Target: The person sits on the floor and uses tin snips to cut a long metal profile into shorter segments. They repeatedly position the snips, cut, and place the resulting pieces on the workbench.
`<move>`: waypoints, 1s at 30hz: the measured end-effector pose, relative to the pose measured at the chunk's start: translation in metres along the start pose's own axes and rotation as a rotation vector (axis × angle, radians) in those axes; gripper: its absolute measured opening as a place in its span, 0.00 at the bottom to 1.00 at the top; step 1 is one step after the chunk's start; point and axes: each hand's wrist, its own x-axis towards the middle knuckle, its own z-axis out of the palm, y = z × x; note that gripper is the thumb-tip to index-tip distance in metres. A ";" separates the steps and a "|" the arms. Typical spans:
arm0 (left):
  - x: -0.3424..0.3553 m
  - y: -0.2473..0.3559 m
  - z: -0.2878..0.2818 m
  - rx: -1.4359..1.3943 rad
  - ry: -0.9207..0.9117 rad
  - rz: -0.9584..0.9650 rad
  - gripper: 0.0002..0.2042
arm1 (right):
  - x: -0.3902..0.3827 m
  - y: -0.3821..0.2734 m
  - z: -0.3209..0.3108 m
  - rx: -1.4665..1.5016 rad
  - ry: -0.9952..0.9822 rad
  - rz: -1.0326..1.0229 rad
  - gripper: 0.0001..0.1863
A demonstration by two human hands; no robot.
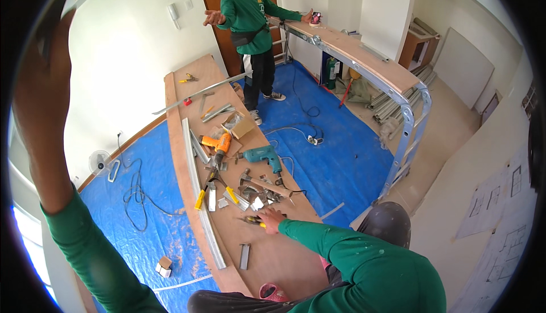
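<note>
My left hand (48,79) is raised high at the left rim, its fingers lost in the dark edge. Low over the plywood board (278,262), my right hand (271,221) is closed on pliers (250,220) with yellow and black handles. Just beyond it lie a hammer (266,184) and scraps of cut metal (257,204). A teal drill (261,156) and an orange power tool (219,142) rest farther up the board. Beside them is a yellow-handled hand tool (214,183). A long metal channel (200,205) runs along the left side, near a short channel piece (244,256).
A person (250,23) in green stands at the board's far end, one hand out. At right, a folding ladder (405,114) carries another plank (352,51). Blue sheeting (335,142) covers the floor, with cables (136,190), a fan (100,162) and a small box (164,266).
</note>
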 end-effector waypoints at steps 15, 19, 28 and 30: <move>-0.414 0.116 -0.103 -0.903 -1.302 -0.633 0.19 | -0.120 -0.054 -0.714 -1.075 1.631 -0.471 0.39; -0.511 0.131 -0.148 -0.733 -1.432 -0.748 0.25 | -0.214 -0.083 -0.783 -1.192 1.545 -0.131 0.38; -0.480 0.205 -0.153 -1.575 -1.616 -1.515 0.16 | -0.300 -0.055 -0.647 -0.656 0.175 0.531 0.31; -0.446 0.228 -0.150 -1.978 -1.674 -1.724 0.17 | -0.343 0.013 -0.566 -0.563 0.171 0.485 0.31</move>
